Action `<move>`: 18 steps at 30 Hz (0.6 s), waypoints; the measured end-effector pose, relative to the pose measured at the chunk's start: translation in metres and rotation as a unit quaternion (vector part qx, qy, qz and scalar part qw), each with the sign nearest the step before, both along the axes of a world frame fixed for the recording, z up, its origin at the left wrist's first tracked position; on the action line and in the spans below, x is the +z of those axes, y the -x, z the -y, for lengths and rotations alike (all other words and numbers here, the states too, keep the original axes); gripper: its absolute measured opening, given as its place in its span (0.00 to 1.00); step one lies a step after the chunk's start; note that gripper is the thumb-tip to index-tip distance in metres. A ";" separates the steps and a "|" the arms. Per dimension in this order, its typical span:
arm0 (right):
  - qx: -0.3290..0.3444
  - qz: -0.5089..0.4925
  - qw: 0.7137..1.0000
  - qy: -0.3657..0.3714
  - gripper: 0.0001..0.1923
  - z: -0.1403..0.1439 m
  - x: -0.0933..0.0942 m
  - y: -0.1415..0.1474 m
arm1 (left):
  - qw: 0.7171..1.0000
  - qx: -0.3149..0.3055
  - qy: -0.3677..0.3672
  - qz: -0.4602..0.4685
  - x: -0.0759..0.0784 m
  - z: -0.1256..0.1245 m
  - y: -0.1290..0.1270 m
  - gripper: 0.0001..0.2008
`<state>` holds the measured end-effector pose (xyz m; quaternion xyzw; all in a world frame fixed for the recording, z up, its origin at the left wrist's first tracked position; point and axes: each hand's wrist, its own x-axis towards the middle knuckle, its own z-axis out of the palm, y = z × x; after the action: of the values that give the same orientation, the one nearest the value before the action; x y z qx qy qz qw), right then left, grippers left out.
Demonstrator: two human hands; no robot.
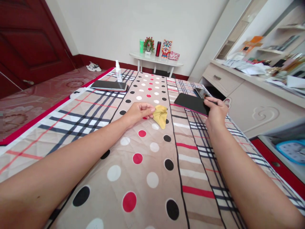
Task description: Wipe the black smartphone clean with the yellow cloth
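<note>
My left hand pinches a small yellow cloth between thumb and fingers, over the middle of the patterned bedspread. At the right, my right hand grips the near right end of a flat tablet with a black screen and a pinkish edge. The tablet is low over the bedspread, screen up; I cannot tell whether it touches. Just beyond it lies a phone, partly hidden. Farther left, another dark-screened device lies flat on what looks like a second one, near a white spray bottle standing upright.
Beyond the bed, a white table holds a potted plant, a red cylinder and other items. A cluttered dresser runs along the right. Shoes sit on the floor by a red door.
</note>
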<state>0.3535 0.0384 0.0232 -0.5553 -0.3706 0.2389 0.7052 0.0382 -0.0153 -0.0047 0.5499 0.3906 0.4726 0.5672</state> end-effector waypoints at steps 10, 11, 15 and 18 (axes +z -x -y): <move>-0.163 -0.008 0.986 0.041 0.07 -0.017 -0.014 -0.062 | 1.000 0.004 0.013 -0.011 -0.001 -0.001 0.001 0.20; -0.173 -0.007 0.984 0.036 0.07 -0.018 -0.014 -0.065 | 1.000 0.006 0.016 -0.012 -0.001 -0.001 0.001 0.19; -0.219 -0.002 0.975 0.032 0.08 -0.020 -0.019 -0.077 | 1.000 0.012 0.024 -0.013 -0.001 -0.001 0.000 0.17; -0.232 0.016 0.971 0.051 0.10 -0.024 -0.028 -0.087 | 0.999 0.015 0.028 -0.014 0.000 0.000 -0.001 0.15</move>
<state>0.4404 0.0624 -0.0045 -0.6650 -0.2304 0.0781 0.7062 0.0393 -0.0149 -0.0046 0.5342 0.4202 0.4622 0.5696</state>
